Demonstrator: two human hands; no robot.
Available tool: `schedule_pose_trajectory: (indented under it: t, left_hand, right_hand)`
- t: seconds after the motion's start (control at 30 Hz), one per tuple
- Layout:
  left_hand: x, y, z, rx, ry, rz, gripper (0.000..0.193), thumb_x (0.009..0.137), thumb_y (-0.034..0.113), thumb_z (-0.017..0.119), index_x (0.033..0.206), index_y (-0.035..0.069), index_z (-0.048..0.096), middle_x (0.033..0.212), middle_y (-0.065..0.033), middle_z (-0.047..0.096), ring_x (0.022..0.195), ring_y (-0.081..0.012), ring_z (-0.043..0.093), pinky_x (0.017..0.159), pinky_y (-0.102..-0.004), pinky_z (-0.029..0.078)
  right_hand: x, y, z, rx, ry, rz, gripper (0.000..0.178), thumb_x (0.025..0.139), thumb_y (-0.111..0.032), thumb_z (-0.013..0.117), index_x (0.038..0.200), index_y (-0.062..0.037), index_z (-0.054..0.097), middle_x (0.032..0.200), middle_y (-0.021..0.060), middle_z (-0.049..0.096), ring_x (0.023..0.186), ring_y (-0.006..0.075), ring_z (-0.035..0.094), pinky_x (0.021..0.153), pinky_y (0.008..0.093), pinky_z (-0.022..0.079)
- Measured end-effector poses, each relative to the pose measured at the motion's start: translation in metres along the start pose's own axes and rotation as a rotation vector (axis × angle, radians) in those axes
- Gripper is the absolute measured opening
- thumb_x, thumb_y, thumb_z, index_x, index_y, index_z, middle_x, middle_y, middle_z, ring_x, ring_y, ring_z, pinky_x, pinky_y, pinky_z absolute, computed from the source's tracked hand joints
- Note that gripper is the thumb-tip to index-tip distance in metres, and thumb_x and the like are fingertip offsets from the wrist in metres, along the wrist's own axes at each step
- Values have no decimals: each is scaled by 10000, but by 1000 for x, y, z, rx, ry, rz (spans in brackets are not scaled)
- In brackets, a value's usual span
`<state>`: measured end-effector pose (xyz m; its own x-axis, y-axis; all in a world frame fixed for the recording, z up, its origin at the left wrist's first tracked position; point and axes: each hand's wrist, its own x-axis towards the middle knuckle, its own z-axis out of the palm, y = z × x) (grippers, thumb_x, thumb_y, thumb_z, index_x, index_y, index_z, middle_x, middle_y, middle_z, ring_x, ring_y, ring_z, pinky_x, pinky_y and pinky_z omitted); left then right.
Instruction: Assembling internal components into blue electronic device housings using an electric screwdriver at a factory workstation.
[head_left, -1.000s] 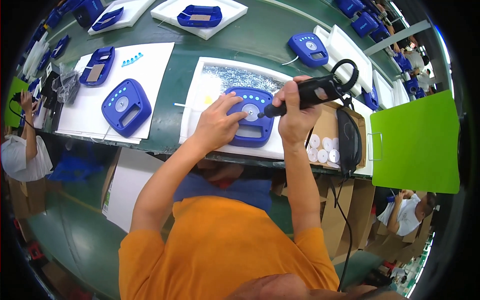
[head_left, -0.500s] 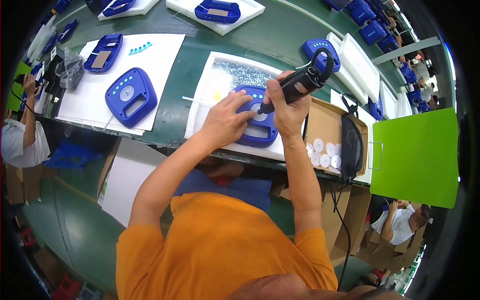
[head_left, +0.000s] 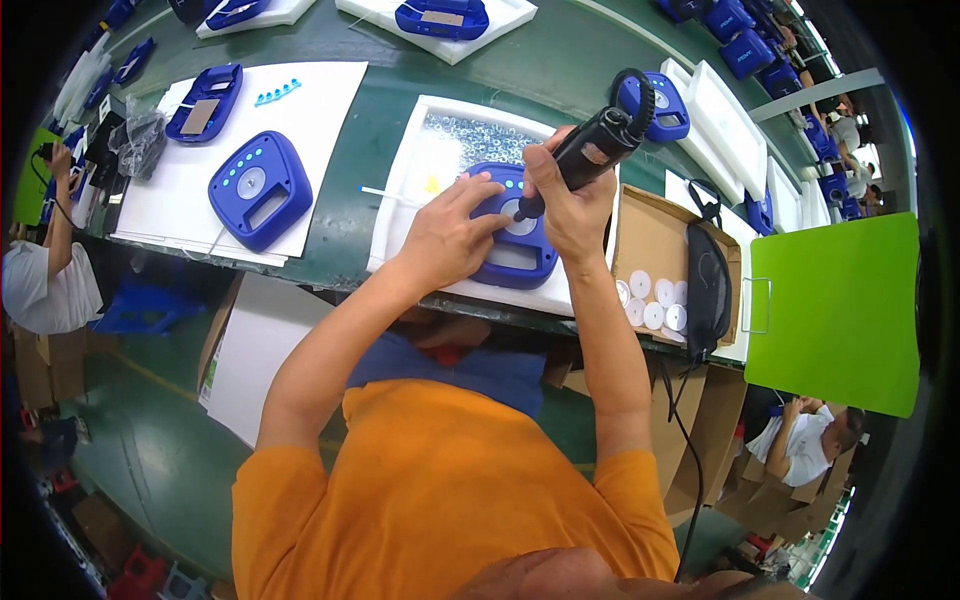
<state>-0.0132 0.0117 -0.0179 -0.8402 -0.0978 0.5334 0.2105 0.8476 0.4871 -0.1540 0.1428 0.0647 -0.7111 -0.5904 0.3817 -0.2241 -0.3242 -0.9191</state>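
The right hand [head_left: 573,208] is clamped around a black cylindrical electric screwdriver [head_left: 588,152], whose tip points to 7 o'clock, at the pale disc of a blue rounded plastic housing [head_left: 538,238]. The left hand [head_left: 448,238] rests on this housing from 8 o'clock, thumb and fingers apart. The housing lies in a white foam tray [head_left: 398,180], with small shiny pieces [head_left: 480,140] at 12 o'clock. Toward 4 o'clock, a brown cardboard box [head_left: 645,235] contains white round discs [head_left: 640,285].

Green board [head_left: 832,312], crumpled clear plastic [head_left: 139,142], white-shirted person [head_left: 803,450] at right
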Motion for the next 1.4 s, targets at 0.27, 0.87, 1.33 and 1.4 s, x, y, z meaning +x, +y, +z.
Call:
schedule_pose_trajectory:
  t: [0.27,0.87,1.33,1.4]
  left_hand:
    - [1,-1,0,12,1,10,320,892,66,777,1186,143,876,1449,-145,703,1455,-411,647,1278,-559,505]
    - [5,1,-4,43,-7,9,357,883,21,751,1196,146,869,1463,-135,721,1452,-409,659,1279,-554,517]
    - [-5,44,-49,-5,-282,-1,208,960,142,859,1158,86,830,1606,-168,657,1596,-460,527,1267,-555,505]
    - [-8,51,-48,70,-337,-41,215,953,174,898,1130,71,834,1646,-162,635,1635,-445,490,1265,-545,513]
  right_hand:
    - [2,-3,-1,9,-33,20,260,1045,-152,898,1101,-45,669,849,27,688,712,134,674,665,278,525]
    - [-3,-66,-124,-71,416,153,252,1138,-203,662,1266,-16,552,958,85,666,789,172,698,788,362,645]
    - [-40,24,-182,-1419,284,234,426,1027,-320,814,1252,34,738,1149,274,769,1059,495,768,910,588,609]
    - [-45,12,-145,-1372,327,128,390,1023,-317,817,1235,4,752,1158,239,761,1051,478,765,895,580,608]
